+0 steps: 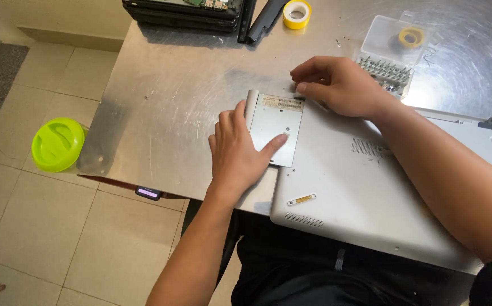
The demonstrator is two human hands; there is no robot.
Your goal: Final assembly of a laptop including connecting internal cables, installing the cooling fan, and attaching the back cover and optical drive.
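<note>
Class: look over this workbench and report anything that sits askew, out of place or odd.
The silver laptop lies upside down, its near corner overhanging the metal table. A flat drive sticks out of its side under the left hand. The right hand touches its far corner.

A brushed, scratched stainless-steel table [167,107] carries everything, and stands on a floor of pale square tiles [36,226]. On the table lies a silver laptop turned underside up [359,198], its near corner overhanging the table's front edge, with a thin grey optical drive module [271,127] beside its left side. At the far edge sit a stack of dark laptops [184,12], a roll of yellow tape [297,13], a clear plastic lid with a smaller yellow ring on it [396,38], and a tray of screwdriver bits [387,72]. On the floor, a lime-green round lid [57,144] lies by the table's left corner
</note>
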